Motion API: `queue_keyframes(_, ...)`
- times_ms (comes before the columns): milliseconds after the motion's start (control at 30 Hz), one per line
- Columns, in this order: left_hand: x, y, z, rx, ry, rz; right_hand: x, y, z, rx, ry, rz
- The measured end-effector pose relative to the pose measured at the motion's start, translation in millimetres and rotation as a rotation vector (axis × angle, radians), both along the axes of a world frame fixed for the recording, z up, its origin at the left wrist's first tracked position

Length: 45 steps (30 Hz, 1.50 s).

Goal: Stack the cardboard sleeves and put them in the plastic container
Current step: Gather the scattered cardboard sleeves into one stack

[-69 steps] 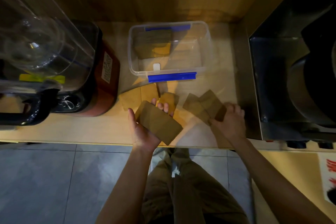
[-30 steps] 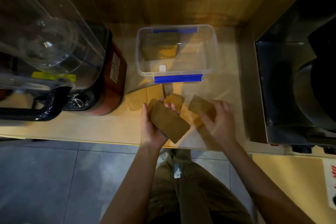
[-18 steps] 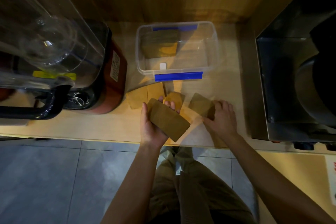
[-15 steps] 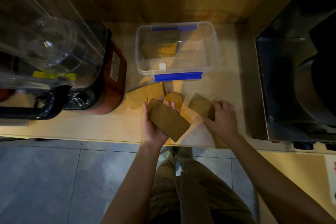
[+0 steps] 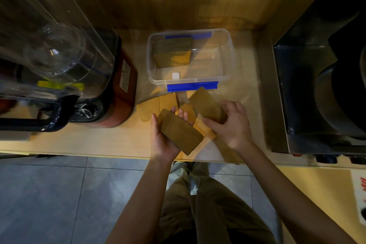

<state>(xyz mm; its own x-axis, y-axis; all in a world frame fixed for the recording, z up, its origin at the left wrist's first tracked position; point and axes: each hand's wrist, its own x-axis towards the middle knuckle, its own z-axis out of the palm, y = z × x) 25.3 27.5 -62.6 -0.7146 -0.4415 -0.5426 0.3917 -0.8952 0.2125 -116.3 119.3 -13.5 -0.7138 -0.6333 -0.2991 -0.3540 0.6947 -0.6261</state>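
A pale wooden desk runs under a wood-panelled wall, with grey floor tiles below its front edge. At the left stands a blender with a red-and-black base and a clear jug. At the right sits a dark metal machine.

A clear rectangular plastic container with blue clips rests open at the back centre of the desk. Inside it, against the far left corner, lies a stack of flat brown cardboard sleeves.

My left hand has its grip clamped on a flat, dark brown rectangular bundle of cardboard sleeves. The thumb lies along the near-left edge and the fingertips curl over the far edge. The bundle is tilted diagonally, with its lower right corner over the desk's front edge.

My right hand has its grip closed on a single flat brown cardboard sleeve. This sleeve angles up and to the left, and its far corner is just beside the container's front blue clip.

Lighter tan cardboard sleeves lie loose on the desk between the blender base and my left hand. Another lies partly under my fingers.
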Motion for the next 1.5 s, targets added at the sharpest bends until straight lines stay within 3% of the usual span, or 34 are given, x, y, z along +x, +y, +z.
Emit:
queue_keyframes(133,-1,-3,8,-0.034,-0.087,-0.015,29,-8,19,-0.092,-0.011,0.135)
queue_keyframes(267,-2,-1,8,-0.041,-0.059,0.0,52,-13,20,-0.108,0.114,0.241)
queue_keyframes(567,4,1,1,-0.097,0.12,0.029,69,-20,9,-0.073,0.219,0.296)
queue_keyframes(833,9,-1,0,-0.132,0.075,0.059,77,-17,2,-0.094,0.166,0.305)
queue_keyframes(967,20,-8,-3,-0.168,0.035,0.054,62,-15,-2,-0.137,-0.123,0.08)
queue_keyframes(1500,64,-23,-8,-0.111,0.027,0.167,91,-66,-77,0.258,-0.002,-0.236)
